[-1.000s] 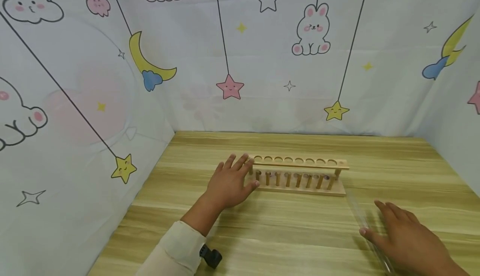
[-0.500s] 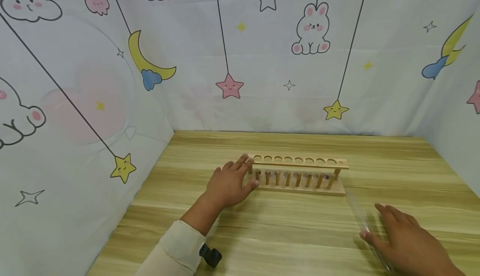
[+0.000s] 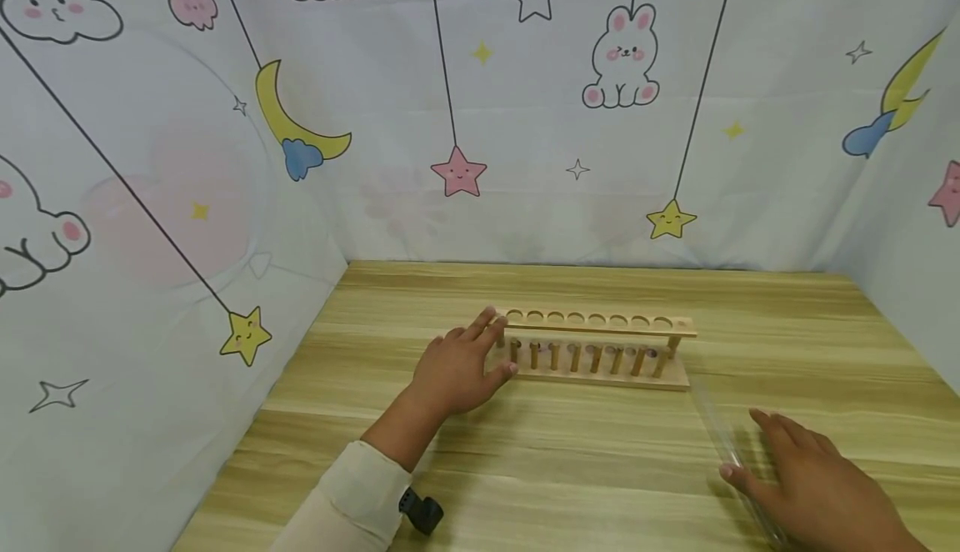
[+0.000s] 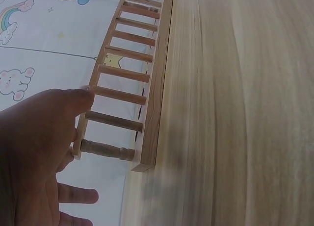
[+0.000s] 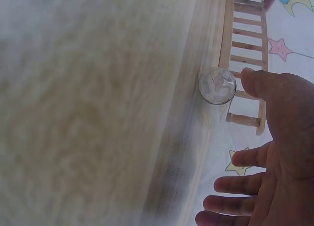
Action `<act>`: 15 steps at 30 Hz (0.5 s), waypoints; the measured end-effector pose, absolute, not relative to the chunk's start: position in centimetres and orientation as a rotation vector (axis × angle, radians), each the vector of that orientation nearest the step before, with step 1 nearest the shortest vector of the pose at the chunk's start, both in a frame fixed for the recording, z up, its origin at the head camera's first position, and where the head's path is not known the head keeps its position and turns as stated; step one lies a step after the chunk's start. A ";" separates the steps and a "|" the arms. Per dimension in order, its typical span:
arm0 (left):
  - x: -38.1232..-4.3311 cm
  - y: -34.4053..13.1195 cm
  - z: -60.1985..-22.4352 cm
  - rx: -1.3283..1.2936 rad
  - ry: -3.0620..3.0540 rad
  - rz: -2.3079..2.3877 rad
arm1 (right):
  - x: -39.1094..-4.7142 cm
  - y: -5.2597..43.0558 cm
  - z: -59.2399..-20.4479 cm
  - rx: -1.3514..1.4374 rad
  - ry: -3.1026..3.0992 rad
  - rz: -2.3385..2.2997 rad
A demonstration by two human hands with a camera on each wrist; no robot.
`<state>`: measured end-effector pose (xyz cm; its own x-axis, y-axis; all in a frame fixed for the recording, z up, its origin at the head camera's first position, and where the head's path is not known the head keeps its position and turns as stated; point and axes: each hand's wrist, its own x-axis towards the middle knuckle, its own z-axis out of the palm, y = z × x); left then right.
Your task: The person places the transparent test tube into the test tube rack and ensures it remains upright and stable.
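A wooden test tube rack (image 3: pixel 600 381) stands on the table, its top rail pierced by a row of round holes and a row of upright pegs below. At its left end is my left hand (image 3: pixel 457 373), fingers spread, with fingertips at the top rail. In the left wrist view the thumb (image 4: pixel 73 99) overlaps the rail. A long clear tube (image 3: pixel 723 435) lies slanting from near the rack's right end toward me. Beside it is my right hand (image 3: pixel 821 477), palm facing it and fingers apart. The right wrist view shows the tube's round end (image 5: pixel 217 86) close to the thumb.
The wood-grain table (image 3: pixel 562 469) meets white cloth walls (image 3: pixel 540 227) with printed stars and rabbits at the back and on both sides. A small black device (image 3: pixel 422 512) sits at the left sleeve's cuff (image 3: pixel 367 485).
Both hands, the rack and the tube stay in place. The fingers of my left hand have drawn slightly closer together, and my right fingertips have dropped a little.
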<state>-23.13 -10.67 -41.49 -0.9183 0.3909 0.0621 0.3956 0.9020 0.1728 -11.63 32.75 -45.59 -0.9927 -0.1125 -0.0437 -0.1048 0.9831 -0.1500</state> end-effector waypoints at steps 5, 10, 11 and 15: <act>-23.1 -10.6 -41.5 -0.616 -3.043 -0.271 | -11.5 32.7 -45.4 -0.162 3.063 -0.237; -23.1 -10.5 -41.5 -0.612 -3.043 -0.271 | -11.4 32.8 -45.3 -0.155 3.030 -0.255; -23.1 -10.5 -41.5 -0.611 -3.043 -0.271 | -11.4 32.8 -45.2 -0.155 3.021 -0.259; -23.1 -10.5 -41.6 -0.612 -3.038 -0.271 | -11.5 32.8 -45.1 -0.144 2.969 -0.269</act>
